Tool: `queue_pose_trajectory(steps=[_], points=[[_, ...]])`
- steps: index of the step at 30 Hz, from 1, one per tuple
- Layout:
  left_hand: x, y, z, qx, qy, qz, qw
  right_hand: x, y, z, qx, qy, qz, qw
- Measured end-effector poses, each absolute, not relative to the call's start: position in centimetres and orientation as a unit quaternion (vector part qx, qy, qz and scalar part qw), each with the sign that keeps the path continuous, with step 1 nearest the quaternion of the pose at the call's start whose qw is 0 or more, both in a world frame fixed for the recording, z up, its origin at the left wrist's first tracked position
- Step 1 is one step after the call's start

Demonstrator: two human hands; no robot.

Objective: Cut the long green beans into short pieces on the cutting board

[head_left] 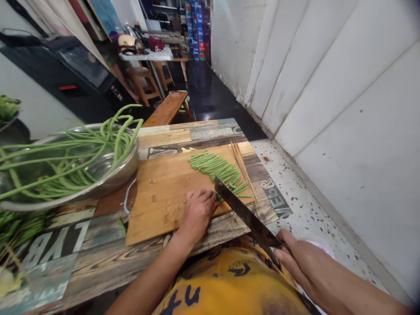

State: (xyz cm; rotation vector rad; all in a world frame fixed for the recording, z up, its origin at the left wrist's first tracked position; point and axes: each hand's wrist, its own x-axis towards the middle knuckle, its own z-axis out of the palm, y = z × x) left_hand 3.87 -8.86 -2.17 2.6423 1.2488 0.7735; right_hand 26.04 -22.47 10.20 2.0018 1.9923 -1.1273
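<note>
My right hand (295, 253) grips the handle of a long, dark-bladed kitchen knife (247, 214), its blade slanting up and left over the near edge of a wooden cutting board (157, 192). Beside the blade's tip, my left hand (198, 212) rests on the board with fingers curled over long beans; only a little green shows past the fingertips. Cut long beans (216, 166) lie in a neat row behind the blade, a few shorter ones loose at its side. Thin wooden skewers (243, 168) lie along the board's right edge.
At the left, a metal bowl (127, 164) holds whole long beans (111, 140), some hanging over its rim. More bundled beans (29, 225) lie in front of it on the patterned table (108, 258). A wooden bench (169, 107) stands beyond; a white wall (348, 100) runs along the right.
</note>
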Motion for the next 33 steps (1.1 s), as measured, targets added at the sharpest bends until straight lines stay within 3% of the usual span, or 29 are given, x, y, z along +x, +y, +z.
queue_pose_trajectory(steps=[7, 16, 26, 33], points=[[3.6, -8.9, -1.8, 0.883, 0.387, 0.259, 0.061, 24.4, -22.5, 10.6, 0.671, 0.636, -0.371, 0.086], [3.4, -8.8, -2.1, 0.889, 0.374, 0.257, 0.054, 25.0, -23.0, 10.4, 0.669, 0.637, -0.38, 0.051], [3.4, -8.6, -2.7, 0.882, 0.382, 0.267, 0.063, 25.6, -22.3, 11.5, 0.669, 0.617, -0.407, 0.076], [3.4, -8.7, -2.5, 0.886, 0.377, 0.264, 0.06, 25.9, -22.8, 11.1, 0.673, 0.631, -0.386, -0.014]])
